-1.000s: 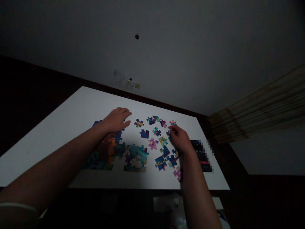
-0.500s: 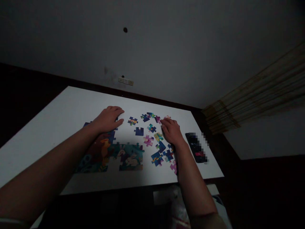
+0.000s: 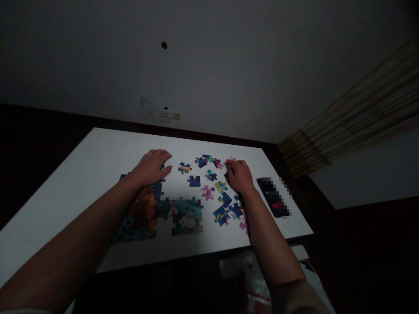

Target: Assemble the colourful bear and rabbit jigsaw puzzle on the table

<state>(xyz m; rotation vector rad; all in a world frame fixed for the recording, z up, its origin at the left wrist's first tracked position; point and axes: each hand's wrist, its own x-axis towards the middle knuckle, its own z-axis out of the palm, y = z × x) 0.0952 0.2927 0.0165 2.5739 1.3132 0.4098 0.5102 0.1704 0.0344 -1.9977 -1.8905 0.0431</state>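
Observation:
My left hand lies flat, fingers spread, over the upper edge of the joined part of a jigsaw puzzle; I see nothing held in it. That part shows a kangaroo-like animal and two white rabbits, with a gap at its lower edge. My right hand is on the right of the loose pieces, its fingers curled together; what they hold, if anything, is hidden. A pale pink puzzle piece peeks out just beyond its fingertips. Nearest on its left are a purple piece and a yellow-green piece.
Several loose pieces, among them a dark blue one and a pink one, lie between the hands. A dark, partly pixelated object rests right of my right forearm on the white table. Behind stand a wall and a curtain.
My right hand's fingers have drawn in and curled more, shifting slightly right. My left hand stays on the joined puzzle. The view has tilted a little.

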